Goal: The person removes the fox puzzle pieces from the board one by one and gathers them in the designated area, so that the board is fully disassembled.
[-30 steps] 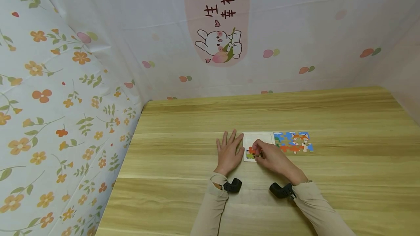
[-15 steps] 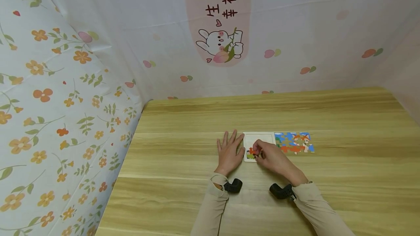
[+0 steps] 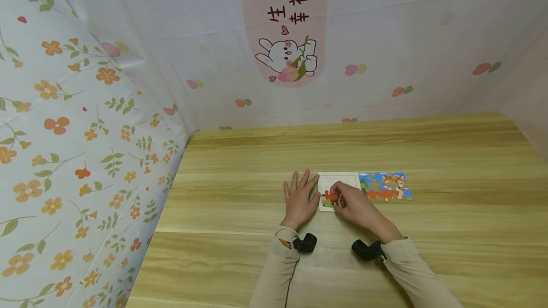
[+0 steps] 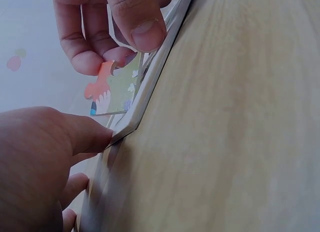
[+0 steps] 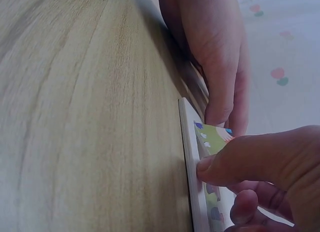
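Note:
A white puzzle tray (image 3: 338, 179) lies on the table in front of me. My left hand (image 3: 298, 204) rests flat at the tray's left edge with its fingers spread, the thumb touching the near corner. Over the tray's near side, my right hand (image 3: 355, 207) pinches a puzzle piece (image 5: 213, 194) between thumb and curled fingers, which hide most of it. A green and orange corner piece (image 4: 117, 90) sits at the tray's near left corner, by the right fingertips in the left wrist view.
Right of the tray lie several fox-picture puzzle pieces (image 3: 387, 185), grouped closely together. The wood-grain table (image 3: 239, 179) extends around them. A patterned curtain (image 3: 205, 61) hangs behind and to the left. Each wrist carries a black camera mount (image 3: 305, 243).
The right fingers have shifted slightly over the tray's near left part, still pinching the piece. My left hand keeps its place at the tray's edge.

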Demonstrator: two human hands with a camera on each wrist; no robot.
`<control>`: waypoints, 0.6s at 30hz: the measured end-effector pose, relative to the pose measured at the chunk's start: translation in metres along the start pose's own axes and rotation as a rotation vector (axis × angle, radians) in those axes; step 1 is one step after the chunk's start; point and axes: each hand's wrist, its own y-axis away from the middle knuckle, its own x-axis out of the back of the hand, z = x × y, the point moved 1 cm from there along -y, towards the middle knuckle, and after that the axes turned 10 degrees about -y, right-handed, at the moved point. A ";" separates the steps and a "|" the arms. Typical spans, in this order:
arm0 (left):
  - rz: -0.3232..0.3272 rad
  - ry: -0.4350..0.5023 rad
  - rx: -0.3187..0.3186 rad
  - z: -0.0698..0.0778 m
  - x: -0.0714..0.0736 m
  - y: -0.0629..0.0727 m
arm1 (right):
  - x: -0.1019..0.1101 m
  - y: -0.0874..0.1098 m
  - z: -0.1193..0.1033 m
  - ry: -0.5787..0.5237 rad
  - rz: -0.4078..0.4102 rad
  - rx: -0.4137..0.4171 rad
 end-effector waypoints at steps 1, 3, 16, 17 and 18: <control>-0.001 0.000 0.001 0.000 0.000 0.000 | 0.000 0.000 0.001 -0.003 0.000 0.001; -0.006 0.002 0.003 0.000 -0.001 0.000 | -0.001 0.001 0.002 -0.005 0.002 0.000; -0.009 0.012 0.001 0.001 0.001 0.000 | 0.003 0.003 0.007 -0.026 0.010 -0.012; -0.008 0.011 0.002 0.001 0.001 0.000 | 0.004 0.004 0.007 -0.027 0.009 -0.014; -0.006 0.010 0.001 0.001 0.001 0.000 | 0.005 0.005 0.006 -0.033 0.007 -0.015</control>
